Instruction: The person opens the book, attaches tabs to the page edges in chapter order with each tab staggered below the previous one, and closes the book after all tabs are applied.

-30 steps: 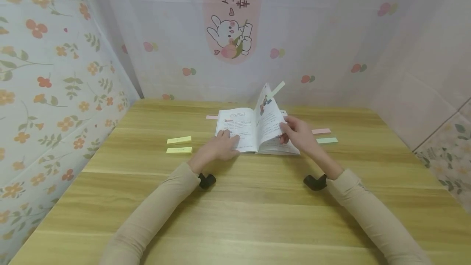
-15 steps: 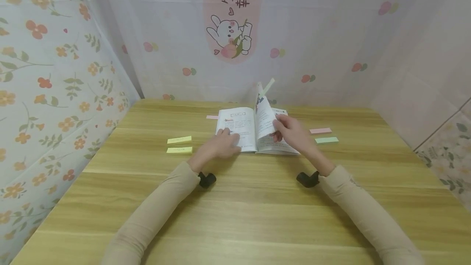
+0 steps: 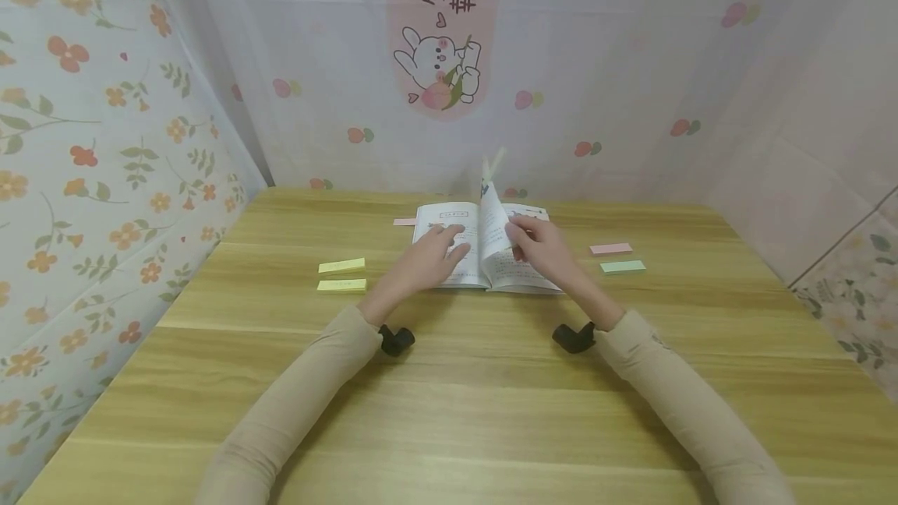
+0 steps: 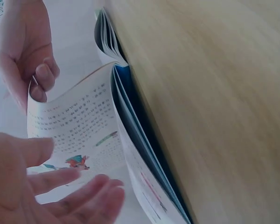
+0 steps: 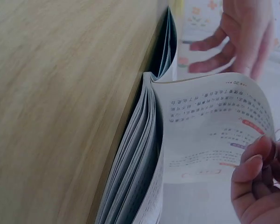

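Observation:
An open book (image 3: 456,217) with printed text and small colour drawings lies near the back of the table. My right hand (image 3: 542,246) pinches the outer edge of one page (image 3: 493,220) between thumb and fingers. That page stands up from the spine and bows, as the right wrist view shows in its printed side (image 5: 210,121). A pale strip (image 3: 496,160) sticks out past the page's top. My left hand (image 3: 429,256) is over the left-hand page, its fingers loosely spread with nothing between them; in the left wrist view its fingertips (image 4: 102,186) point toward the raised page.
Two yellow sticky-note pads (image 3: 341,266) lie left of the book. To its right lie a pink pad (image 3: 610,249) and a green pad (image 3: 623,266). A pink tab (image 3: 404,222) pokes from the book's left edge. Patterned curtains (image 3: 596,61) stand behind the table.
My right hand has moved left with the pinched page, which has swung from leaning right to nearly upright. My left hand has lifted from the left page's lower part and shifted slightly up.

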The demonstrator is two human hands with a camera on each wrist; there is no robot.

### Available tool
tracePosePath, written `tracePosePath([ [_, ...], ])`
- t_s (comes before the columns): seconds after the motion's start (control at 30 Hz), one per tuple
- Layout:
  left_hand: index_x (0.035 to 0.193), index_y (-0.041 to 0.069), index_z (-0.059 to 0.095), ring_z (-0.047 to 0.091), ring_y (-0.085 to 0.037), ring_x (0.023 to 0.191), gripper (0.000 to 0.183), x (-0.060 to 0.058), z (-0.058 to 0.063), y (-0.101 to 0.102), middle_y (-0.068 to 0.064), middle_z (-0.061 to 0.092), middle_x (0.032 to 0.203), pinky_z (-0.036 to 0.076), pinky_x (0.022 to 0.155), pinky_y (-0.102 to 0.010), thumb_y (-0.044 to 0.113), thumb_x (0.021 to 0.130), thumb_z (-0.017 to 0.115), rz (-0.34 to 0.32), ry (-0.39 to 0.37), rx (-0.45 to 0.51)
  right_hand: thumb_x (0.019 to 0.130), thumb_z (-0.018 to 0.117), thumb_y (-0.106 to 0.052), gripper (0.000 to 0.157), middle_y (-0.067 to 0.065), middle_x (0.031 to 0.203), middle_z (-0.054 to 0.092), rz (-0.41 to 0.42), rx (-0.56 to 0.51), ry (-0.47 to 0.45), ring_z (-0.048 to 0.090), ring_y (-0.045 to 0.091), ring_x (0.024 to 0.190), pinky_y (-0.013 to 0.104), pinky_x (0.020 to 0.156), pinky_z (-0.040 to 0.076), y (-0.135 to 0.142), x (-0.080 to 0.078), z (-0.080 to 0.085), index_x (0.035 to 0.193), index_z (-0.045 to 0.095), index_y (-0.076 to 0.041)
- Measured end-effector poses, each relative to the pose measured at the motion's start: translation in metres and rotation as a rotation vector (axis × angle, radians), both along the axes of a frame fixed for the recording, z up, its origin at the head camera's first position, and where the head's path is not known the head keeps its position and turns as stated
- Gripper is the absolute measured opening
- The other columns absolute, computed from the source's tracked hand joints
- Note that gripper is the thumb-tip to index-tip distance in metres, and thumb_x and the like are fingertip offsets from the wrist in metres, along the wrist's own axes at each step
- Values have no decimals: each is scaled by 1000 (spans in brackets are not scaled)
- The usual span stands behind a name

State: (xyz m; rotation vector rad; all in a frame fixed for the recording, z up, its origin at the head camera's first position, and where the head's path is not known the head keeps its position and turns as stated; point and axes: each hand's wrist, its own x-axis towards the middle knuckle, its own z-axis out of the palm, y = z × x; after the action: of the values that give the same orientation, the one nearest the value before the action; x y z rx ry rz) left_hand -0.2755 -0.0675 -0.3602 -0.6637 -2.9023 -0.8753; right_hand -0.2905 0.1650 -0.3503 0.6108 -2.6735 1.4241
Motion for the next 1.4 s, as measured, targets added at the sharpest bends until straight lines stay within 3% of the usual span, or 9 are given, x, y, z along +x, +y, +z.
tracePosePath([
  [0.23, 154, 7, 41, 60, -25, 102, 51, 2, 5, 4, -15, 62, 119, 52, 88, -40, 30, 109, 43, -15, 55, 170, 108, 49, -24, 37, 8, 70, 56, 112, -78, 46, 53, 24, 68, 36, 67, 48, -6, -2, -1, 135, 62, -2],
  [0.4, 154, 6, 40, 61, -26, 100, 50, 1, 5, 6, -15, 64, 114, 52, 85, -38, 26, 109, 45, -75, 97, 237, 109, 45, -12, 34, 14, 70, 53, 248, -158, 82, 49, 21, 64, 28, 61, 46, -13, 0, 1, 132, 60, 6],
  [0.53, 154, 3, 40, 60, -26, 100, 50, 1, 5, 7, -15, 65, 112, 50, 86, -38, 25, 109, 44, -83, 103, 270, 109, 43, -13, 37, 14, 73, 55, 271, -177, 60, 50, 20, 65, 30, 61, 46, -16, -2, -4, 137, 58, 6],
  [0.63, 153, 1, 40, 59, -26, 101, 49, 2, 7, 8, -15, 65, 116, 50, 87, -39, 25, 110, 43, -67, 91, 305, 110, 40, -18, 35, 15, 75, 56, 263, -172, 27, 51, 21, 66, 30, 62, 47, -19, -1, -5, 117, 65, 6],
  [0.73, 152, 0, 40, 60, -26, 103, 49, 2, 8, 7, -17, 63, 121, 51, 89, -40, 25, 110, 40, -58, 81, 347, 112, 36, -22, 41, 16, 76, 58, 244, -154, 11, 53, 23, 67, 29, 63, 48, -21, -1, -6, 96, 62, 6],
  [0.87, 150, -2, 42, 64, -30, 103, 50, 2, 9, 6, -19, 61, 127, 53, 90, -41, 28, 111, 36, -65, 70, 394, 112, 35, -25, 41, 16, 78, 58, 233, -122, 14, 53, 25, 67, 30, 61, 47, -24, -1, -9, 122, 66, 1],
  [0.97, 145, 0, 49, 66, -33, 100, 49, 2, 9, 5, -18, 62, 126, 55, 85, -41, 32, 112, 34, -70, 59, 427, 111, 38, -27, 43, 14, 79, 58, 231, -89, 21, 52, 25, 66, 33, 61, 47, -25, 0, -10, 144, 56, -6],
  [1.13, 131, 2, 62, 67, -30, 91, 42, 2, 11, 4, -14, 66, 114, 55, 77, -36, 32, 110, 40, -33, 51, 459, 110, 44, -31, 42, 8, 75, 56, 208, -31, 16, 52, 24, 66, 33, 62, 46, -26, 3, -11, 146, 56, -13],
  [1.4, 130, -8, 61, 53, -16, 61, 38, 2, 14, -1, -17, 68, 91, 42, 51, -23, 4, 96, 49, 62, 91, 445, 106, 53, -26, 44, 7, 83, 64, 222, 96, 44, 58, 20, 73, 32, 67, 48, -26, 2, -12, 148, 53, -12],
])
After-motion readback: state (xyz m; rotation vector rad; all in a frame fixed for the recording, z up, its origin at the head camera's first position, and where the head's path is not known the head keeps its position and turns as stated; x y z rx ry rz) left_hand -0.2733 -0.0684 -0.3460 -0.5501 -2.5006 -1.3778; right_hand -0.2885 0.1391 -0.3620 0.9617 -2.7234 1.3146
